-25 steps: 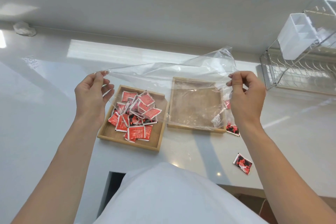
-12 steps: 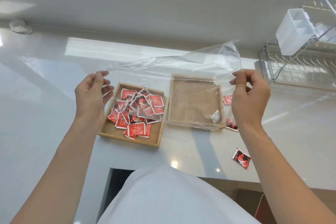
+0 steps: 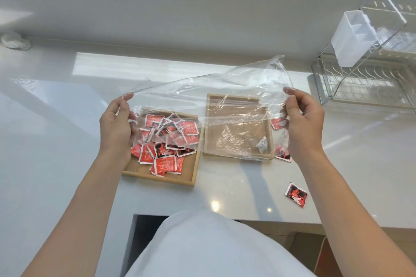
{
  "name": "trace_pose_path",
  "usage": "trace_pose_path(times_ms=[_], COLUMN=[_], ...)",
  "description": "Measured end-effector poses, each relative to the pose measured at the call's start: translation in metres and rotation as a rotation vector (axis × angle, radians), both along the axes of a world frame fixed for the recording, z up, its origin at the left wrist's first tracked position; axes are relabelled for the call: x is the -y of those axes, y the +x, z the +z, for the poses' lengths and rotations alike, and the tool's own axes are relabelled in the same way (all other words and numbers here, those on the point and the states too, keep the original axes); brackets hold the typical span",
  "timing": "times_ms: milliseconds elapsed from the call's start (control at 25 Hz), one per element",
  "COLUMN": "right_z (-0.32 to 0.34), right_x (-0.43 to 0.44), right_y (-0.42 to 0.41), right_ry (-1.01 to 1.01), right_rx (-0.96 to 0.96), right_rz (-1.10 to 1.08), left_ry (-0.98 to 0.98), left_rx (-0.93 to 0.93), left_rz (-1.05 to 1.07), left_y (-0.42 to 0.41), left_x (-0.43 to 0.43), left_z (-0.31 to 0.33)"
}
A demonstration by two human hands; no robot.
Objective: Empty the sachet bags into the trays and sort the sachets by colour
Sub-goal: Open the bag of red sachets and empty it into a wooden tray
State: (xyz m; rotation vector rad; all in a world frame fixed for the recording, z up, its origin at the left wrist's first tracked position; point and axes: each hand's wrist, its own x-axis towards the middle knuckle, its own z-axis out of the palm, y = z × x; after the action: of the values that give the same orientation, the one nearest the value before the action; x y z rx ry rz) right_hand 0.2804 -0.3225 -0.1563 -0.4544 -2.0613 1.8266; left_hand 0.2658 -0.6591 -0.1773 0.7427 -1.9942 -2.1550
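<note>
A clear plastic bag (image 3: 225, 96) is stretched wide above two wooden trays. My left hand (image 3: 116, 126) pinches its left corner and my right hand (image 3: 304, 119) pinches its right edge. The left tray (image 3: 193, 171) holds a heap of red sachets (image 3: 166, 141). The right tray (image 3: 271, 141) shows bare wood through the plastic, with one small white sachet (image 3: 262, 145) near its right side; whether it lies in the bag or on the tray I cannot tell. Loose red sachets lie on the counter: one (image 3: 278, 122) and another (image 3: 283, 154) beside my right hand, a third (image 3: 296, 194) nearer the front edge.
A wire dish rack (image 3: 360, 87) with a white plastic caddy (image 3: 353, 38) stands at the back right. A crumpled white scrap (image 3: 13, 40) sits at the far left against the wall. The white counter (image 3: 56, 141) has a cut-out at its front edge below the trays.
The bag has sagged lower over both trays and its far edge has tipped up on the right. The small white sachet has shifted slightly over the right tray. Both hands keep their grip.
</note>
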Motion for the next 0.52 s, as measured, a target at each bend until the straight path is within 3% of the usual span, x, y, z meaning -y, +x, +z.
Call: trace_pose_path(times_ms=[320, 520], right_z=[0.002, -0.006], right_x=[-0.028, -0.055], right_y=[0.007, 0.008], right_ry=[-0.263, -0.458], right_rx=[0.058, 0.061], right_rz=[0.003, -0.076], left_ry=[-0.074, 0.115], left_rx=[0.056, 0.194], left_rz=[-0.098, -0.312], left_y=[-0.017, -0.024], left_x=[-0.025, -0.040], left_z=[-0.015, -0.011])
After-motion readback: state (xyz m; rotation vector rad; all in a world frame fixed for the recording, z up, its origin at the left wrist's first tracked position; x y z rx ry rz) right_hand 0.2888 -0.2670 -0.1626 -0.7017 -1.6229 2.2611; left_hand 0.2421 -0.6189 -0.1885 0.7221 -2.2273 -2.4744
